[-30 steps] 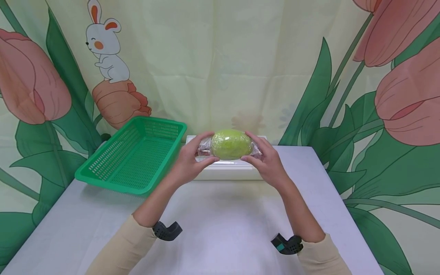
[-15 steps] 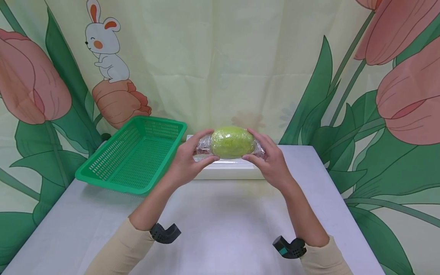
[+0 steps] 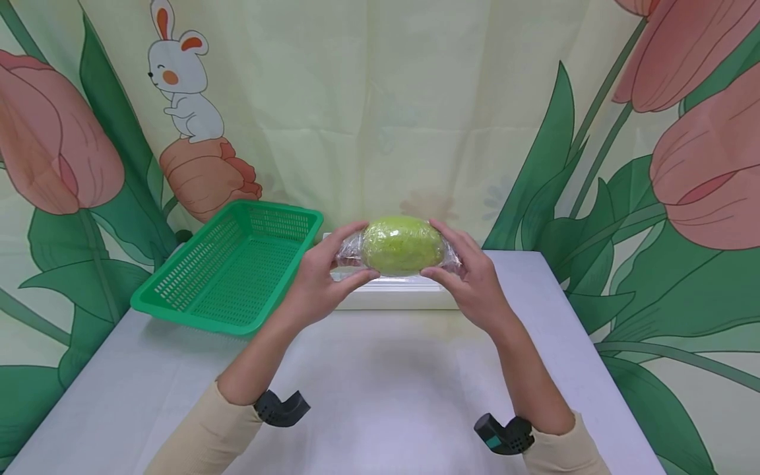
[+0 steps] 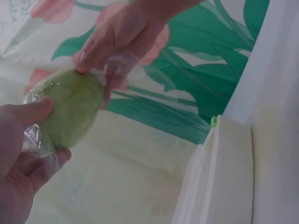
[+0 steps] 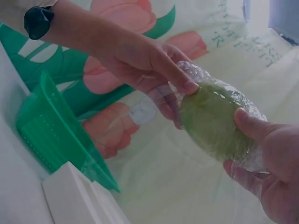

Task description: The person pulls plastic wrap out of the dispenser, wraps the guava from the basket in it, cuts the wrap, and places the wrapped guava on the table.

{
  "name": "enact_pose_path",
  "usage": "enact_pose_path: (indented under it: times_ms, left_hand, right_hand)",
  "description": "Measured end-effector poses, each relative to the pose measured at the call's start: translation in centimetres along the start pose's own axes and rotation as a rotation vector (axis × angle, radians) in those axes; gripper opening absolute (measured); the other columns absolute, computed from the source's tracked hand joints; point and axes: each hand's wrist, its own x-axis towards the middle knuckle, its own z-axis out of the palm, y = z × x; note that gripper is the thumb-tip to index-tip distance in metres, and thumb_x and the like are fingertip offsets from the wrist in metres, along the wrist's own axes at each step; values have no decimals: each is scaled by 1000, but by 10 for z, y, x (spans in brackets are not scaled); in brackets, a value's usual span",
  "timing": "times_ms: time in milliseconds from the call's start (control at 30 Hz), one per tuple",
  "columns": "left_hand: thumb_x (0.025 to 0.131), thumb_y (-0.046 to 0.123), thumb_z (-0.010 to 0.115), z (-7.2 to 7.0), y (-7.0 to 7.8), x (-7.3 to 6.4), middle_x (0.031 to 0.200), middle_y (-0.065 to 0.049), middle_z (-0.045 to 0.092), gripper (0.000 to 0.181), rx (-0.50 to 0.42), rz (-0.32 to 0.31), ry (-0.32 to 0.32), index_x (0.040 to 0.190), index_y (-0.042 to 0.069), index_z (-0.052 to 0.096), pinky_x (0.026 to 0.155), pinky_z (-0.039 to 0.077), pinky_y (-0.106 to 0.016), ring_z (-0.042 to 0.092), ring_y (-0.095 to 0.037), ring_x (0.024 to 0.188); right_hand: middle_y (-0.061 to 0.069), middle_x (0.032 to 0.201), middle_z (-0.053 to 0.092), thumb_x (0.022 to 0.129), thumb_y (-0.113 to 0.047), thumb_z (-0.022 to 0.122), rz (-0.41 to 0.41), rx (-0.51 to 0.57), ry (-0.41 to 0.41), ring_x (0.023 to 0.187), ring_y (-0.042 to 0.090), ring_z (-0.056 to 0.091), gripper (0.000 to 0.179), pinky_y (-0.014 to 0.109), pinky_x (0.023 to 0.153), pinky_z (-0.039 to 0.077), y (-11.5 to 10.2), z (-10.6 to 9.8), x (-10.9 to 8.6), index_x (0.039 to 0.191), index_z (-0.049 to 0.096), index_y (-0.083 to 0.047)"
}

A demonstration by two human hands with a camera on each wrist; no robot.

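Note:
A green oval fruit [image 3: 402, 246] wrapped in shiny cling film is held up by both hands above a white box [image 3: 398, 300]. My left hand [image 3: 320, 277] pinches its left end, thumb in front and fingers behind. The right hand [image 3: 475, 280] grips the other end the same way. Crumpled film [image 3: 350, 251] bunches at both ends of the fruit. In the left wrist view, a sheer strip of film [image 4: 168, 114] appears to run from the fruit towards the box, which has a small green knob [image 4: 214, 121]. The fruit's kind cannot be told for certain.
A green plastic basket [image 3: 220, 277] stands at the left of the white table [image 3: 380, 389], close to the left forearm. Behind the table hangs a cloth backdrop [image 3: 427, 99] printed with tulips and a rabbit. Dark wrist cameras [image 3: 282, 408] sit on both wrists.
Both hands have raised the fruit slightly and brought it a little nearer the head camera. The forearms have spread slightly apart. The basket and box have not moved.

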Motion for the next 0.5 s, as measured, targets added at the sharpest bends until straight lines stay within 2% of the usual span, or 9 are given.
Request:
enact_pose_path:
  times_ms: [100, 233, 333, 400, 500]
  left_hand:
    - [72, 18, 86, -1, 0, 0, 135, -8, 54, 85, 23, 27, -17, 145, 14, 41, 85, 58, -33, 56, -20, 120]
    - [69, 18, 88, 0, -3, 2, 148, -6, 41, 91, 21, 100, -60, 145, 14, 39, 93, 55, -38, 39, -20, 138]
    - [71, 13, 86, 2, -7, 3, 146, -5, 44, 81, -10, 141, -66, 141, 13, 45, 90, 56, -37, 41, -19, 136]
    - [72, 11, 85, 3, -9, 3, 143, -4, 48, 75, -30, 143, -57, 138, 13, 49, 87, 58, -35, 45, -19, 133]
    - [73, 10, 84, 4, -12, 3, 139, -5, 51, 69, -64, 123, -46, 135, 12, 53, 85, 58, -33, 50, -19, 128]
  right_hand:
    - [6, 129, 54, 83, -13, 75, 14, -8, -14, 91, 12, 56, 72, 14, 70, 52, -2, -1, 0, 146, 42, -26]
    - [9, 120, 56, 86, -18, 73, 48, -43, -30, 83, 16, 54, 67, 18, 65, 51, -1, -2, -1, 145, 44, -22]
    - [11, 115, 58, 87, -22, 71, 63, -65, -43, 82, 19, 55, 63, 19, 64, 51, 2, -2, 0, 144, 45, -19]
    - [10, 119, 59, 88, -24, 71, 70, -72, -51, 87, 20, 58, 62, 18, 68, 52, 4, -2, 0, 144, 46, -20]
    - [7, 133, 54, 84, -22, 75, 73, -16, -68, 104, 21, 59, 70, 22, 82, 56, 7, -2, 0, 146, 42, -24]
